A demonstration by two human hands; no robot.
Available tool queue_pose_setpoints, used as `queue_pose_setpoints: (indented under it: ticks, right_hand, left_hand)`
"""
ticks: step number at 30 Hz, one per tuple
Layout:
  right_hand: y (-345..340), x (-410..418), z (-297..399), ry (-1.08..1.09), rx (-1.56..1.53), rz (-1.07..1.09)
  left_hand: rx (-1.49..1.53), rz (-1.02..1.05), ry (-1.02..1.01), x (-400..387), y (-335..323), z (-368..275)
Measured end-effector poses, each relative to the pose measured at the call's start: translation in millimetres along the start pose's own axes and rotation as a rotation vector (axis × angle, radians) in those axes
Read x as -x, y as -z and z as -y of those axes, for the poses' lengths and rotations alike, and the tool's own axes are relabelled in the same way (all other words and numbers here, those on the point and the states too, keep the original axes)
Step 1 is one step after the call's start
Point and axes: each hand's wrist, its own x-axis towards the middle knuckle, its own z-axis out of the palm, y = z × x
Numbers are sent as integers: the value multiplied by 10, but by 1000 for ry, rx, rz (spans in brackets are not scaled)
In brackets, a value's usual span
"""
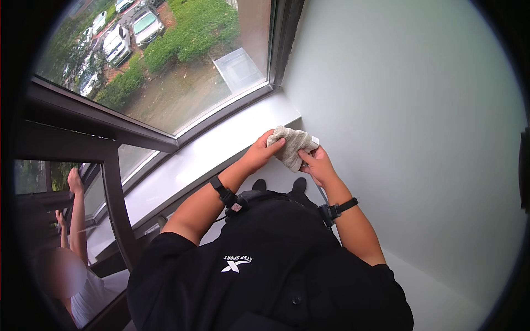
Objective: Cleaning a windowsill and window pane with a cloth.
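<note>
A folded beige cloth (291, 145) with a small white tag is held up between my two hands, in front of my body. My left hand (263, 152) grips its left side, with the thumb on top. At its lower right side, my right hand (316, 162) pinches the cloth between thumb and fingers, close to the tag. The fingers under the cloth are partly hidden. Black straps with small devices are on both forearms.
A white windowsill (203, 165) runs below the framed window (223, 116), beside a pale wall (397, 124). An open window sash (114, 198) stands at left. Through or in its glass a person (93, 289) with a raised arm shows; which, I cannot tell.
</note>
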Motion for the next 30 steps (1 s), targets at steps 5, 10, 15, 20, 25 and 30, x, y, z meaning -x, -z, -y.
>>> queue_pose_setpoints:
  ticks: [5, 10, 15, 20, 25, 30]
  right_hand:
    - [375, -551, 110, -180, 106, 104]
    - [469, -1153, 40, -265, 285, 159]
    - [665, -1979, -760, 24, 520, 122]
    - [558, -2631, -1145, 183, 983, -116]
    - [516, -3369, -1131, 221, 892, -94]
    - [459, -3598, -1140, 282, 1101, -231]
  left_hand:
    - [-188, -163, 65, -213, 112, 190]
    - [-93, -466, 232, -305, -3, 460]
    - [-77, -623, 216, -668, 191, 1022]
    - [-142, -753, 286, -1144, 650, 1556]
    - [-231, -775, 120, -1712, 1175, 1921]
    - [-821, -853, 315, -1840, 1361, 2042]
